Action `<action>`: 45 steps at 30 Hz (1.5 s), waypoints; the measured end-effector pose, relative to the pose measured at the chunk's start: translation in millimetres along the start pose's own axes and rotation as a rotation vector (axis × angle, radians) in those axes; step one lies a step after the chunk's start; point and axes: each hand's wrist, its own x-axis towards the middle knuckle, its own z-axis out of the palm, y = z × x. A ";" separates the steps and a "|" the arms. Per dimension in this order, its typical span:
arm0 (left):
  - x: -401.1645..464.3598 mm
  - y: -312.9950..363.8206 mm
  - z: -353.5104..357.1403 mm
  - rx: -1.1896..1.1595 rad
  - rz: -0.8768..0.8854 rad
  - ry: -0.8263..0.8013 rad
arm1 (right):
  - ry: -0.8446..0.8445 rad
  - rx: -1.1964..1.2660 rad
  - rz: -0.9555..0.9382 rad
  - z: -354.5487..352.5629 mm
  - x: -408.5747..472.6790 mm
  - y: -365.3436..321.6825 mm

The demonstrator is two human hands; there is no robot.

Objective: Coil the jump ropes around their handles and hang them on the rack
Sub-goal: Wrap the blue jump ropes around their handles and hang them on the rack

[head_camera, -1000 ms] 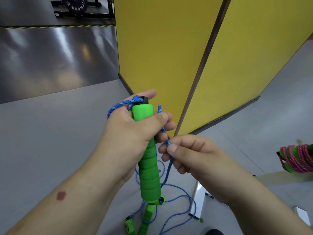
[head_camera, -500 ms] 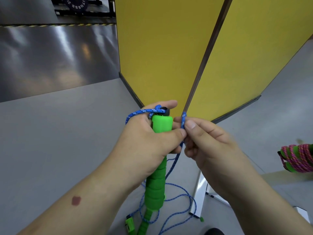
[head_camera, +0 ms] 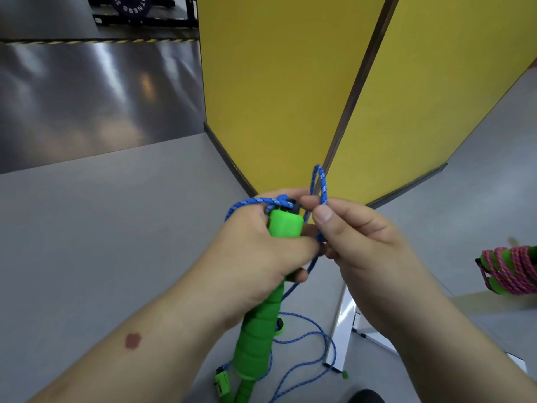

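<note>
1. My left hand (head_camera: 261, 251) grasps the top of the green handle (head_camera: 263, 324) with its fingers clenched around it, to keep it steady while I wind.
2. My right hand (head_camera: 357, 242) pinches the blue rope (head_camera: 322, 184) between thumb and forefinger, with a small loop standing up just beside the handle top, I think ready to go around it.
3. Most of the rope is not yet coiled; it hangs down and lies loose on the floor (head_camera: 101, 228).
4. The pink rope (head_camera: 511, 271), at the right, is already wound around its handles.
</note>
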 end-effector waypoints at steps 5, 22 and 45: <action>2.0 3.2 0.1 -0.093 0.081 0.127 | -0.002 -0.111 0.117 -4.3 3.0 10.7; 0.7 3.8 6.2 -0.022 0.032 0.103 | 0.053 -0.073 0.052 -3.1 1.9 4.4; 4.2 10.7 -3.5 -0.159 0.079 0.166 | -0.119 -0.041 0.238 -3.5 2.5 9.3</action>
